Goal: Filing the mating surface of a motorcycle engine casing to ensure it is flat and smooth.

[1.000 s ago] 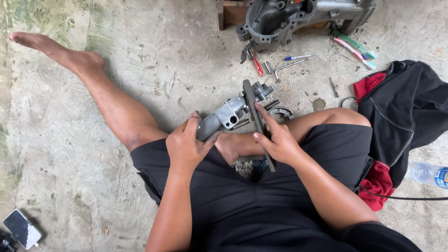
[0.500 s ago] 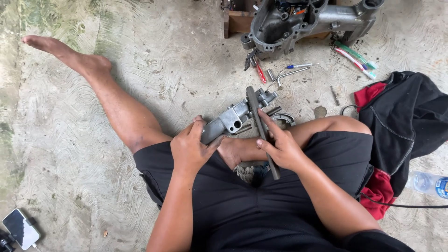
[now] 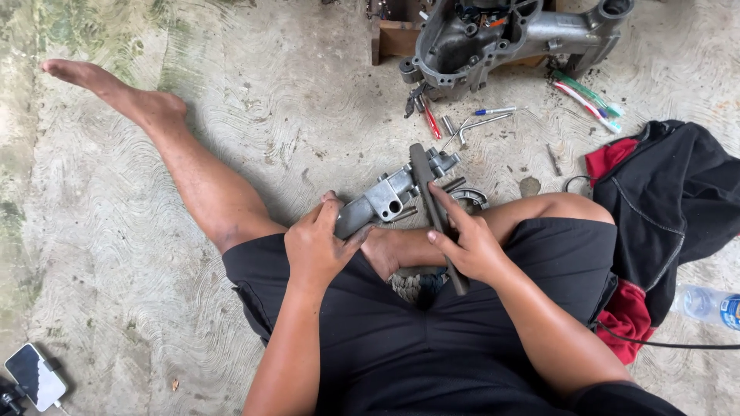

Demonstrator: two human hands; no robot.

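Observation:
I sit on a concrete floor with one leg stretched out to the left. My left hand point(image 3: 317, 248) grips the near end of a grey cast-metal part point(image 3: 389, 199) that rests over my folded leg. My right hand point(image 3: 472, 245) holds a long dark flat file point(image 3: 435, 212), laid across the far end of the metal part, fingers stretched along the blade.
A large grey engine casing point(image 3: 493, 38) stands on a wooden block at the top. Red-handled pliers point(image 3: 430, 119), metal wrenches point(image 3: 478, 123) and toothbrushes point(image 3: 587, 96) lie beside it. Black and red clothes point(image 3: 671, 192) and a plastic bottle point(image 3: 708, 305) are at right, a phone point(image 3: 35, 376) at lower left.
The view has shifted slightly, bringing more of the engine casing into sight. The file has slid a little along the metal part; both hands keep their grip.

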